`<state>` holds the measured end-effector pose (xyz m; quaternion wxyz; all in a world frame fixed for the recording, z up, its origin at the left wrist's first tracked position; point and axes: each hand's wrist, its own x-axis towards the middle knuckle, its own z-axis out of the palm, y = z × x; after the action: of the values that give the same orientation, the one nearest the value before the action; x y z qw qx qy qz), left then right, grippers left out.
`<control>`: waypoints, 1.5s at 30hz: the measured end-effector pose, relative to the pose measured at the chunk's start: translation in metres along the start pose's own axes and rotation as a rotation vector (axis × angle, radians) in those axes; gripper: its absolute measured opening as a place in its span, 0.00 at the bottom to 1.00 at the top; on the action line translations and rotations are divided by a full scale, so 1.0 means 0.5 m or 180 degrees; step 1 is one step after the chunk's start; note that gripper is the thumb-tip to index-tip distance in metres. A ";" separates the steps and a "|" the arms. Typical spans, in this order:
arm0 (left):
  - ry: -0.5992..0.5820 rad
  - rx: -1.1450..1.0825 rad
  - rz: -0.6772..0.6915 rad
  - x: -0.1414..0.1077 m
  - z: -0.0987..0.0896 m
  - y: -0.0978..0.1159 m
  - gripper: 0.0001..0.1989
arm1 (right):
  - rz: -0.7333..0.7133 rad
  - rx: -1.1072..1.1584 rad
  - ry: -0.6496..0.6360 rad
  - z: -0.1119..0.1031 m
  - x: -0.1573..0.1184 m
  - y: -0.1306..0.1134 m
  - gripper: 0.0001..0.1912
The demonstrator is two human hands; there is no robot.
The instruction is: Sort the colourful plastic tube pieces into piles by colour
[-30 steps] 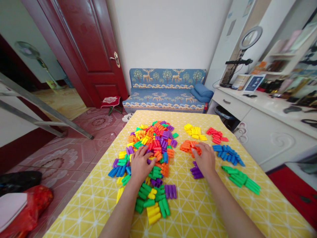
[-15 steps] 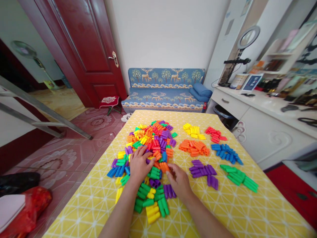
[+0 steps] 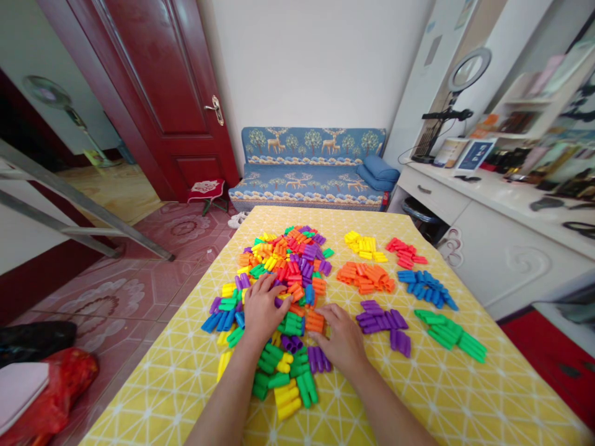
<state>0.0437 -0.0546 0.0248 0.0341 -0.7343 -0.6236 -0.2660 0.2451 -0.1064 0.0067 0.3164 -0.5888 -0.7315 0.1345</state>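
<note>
A mixed heap of coloured plastic pieces (image 3: 292, 266) covers the middle left of the table. My left hand (image 3: 264, 308) rests on the heap, fingers spread over purple and yellow pieces. At the heap's right edge, my right hand (image 3: 341, 337) has its thumb and fingers around an orange piece (image 3: 315, 321). Single-colour groups lie to the right: yellow (image 3: 365, 246), red (image 3: 406, 251), orange (image 3: 365, 277), blue (image 3: 426, 287), purple (image 3: 382, 321) and green (image 3: 450, 334).
The pieces lie on a yellow patterned tablecloth (image 3: 162, 396). Beyond the table stands a blue sofa (image 3: 307, 179). A white dresser (image 3: 511, 241) with a ring light (image 3: 470, 69) is at the right, and a metal ladder (image 3: 93, 214) leans at the left.
My right hand has shifted slightly, and the orange piece between its fingers has turned and moved a little right and down. My left hand has stayed in place.
</note>
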 end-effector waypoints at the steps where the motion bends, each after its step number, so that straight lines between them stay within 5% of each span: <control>1: 0.0000 0.0003 0.0004 0.000 0.000 0.000 0.12 | -0.0007 -0.0011 -0.0050 0.001 -0.001 -0.001 0.19; 7: -0.0092 0.0041 -0.0022 0.000 -0.003 0.001 0.13 | 0.0139 0.0135 0.0114 -0.024 0.032 0.028 0.16; 13: -0.0076 0.0032 -0.0037 0.001 -0.004 0.003 0.13 | 0.0216 -0.0546 0.0850 -0.099 0.174 0.115 0.19; 17: -0.0074 -0.0010 -0.0048 0.001 -0.006 0.004 0.13 | 0.0367 -0.1204 0.0383 -0.105 0.259 0.155 0.17; 22: -0.0099 -0.0011 -0.0041 0.002 -0.008 0.004 0.13 | 0.0348 -0.1366 -0.0025 -0.085 0.299 0.171 0.11; 32: -0.0108 -0.0061 -0.0066 0.002 -0.007 0.004 0.13 | 0.0059 -0.1401 -0.0028 -0.080 0.278 0.129 0.13; 38: -0.0094 -0.0031 -0.0061 0.002 -0.008 0.005 0.12 | -0.0399 -0.0529 -0.0134 -0.027 0.210 0.076 0.16; 42: -0.0063 -0.0036 -0.0061 0.000 -0.007 0.005 0.12 | -0.0373 -0.0287 -0.0182 0.010 0.161 0.052 0.28; 45: -0.0057 -0.0042 -0.0061 0.000 -0.006 0.005 0.12 | -0.0229 -0.0251 -0.0024 0.016 0.140 0.045 0.28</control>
<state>0.0448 -0.0562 0.0282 0.0211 -0.7309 -0.6291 -0.2638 0.2502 -0.0328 0.0089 0.2948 -0.5737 -0.7581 0.0963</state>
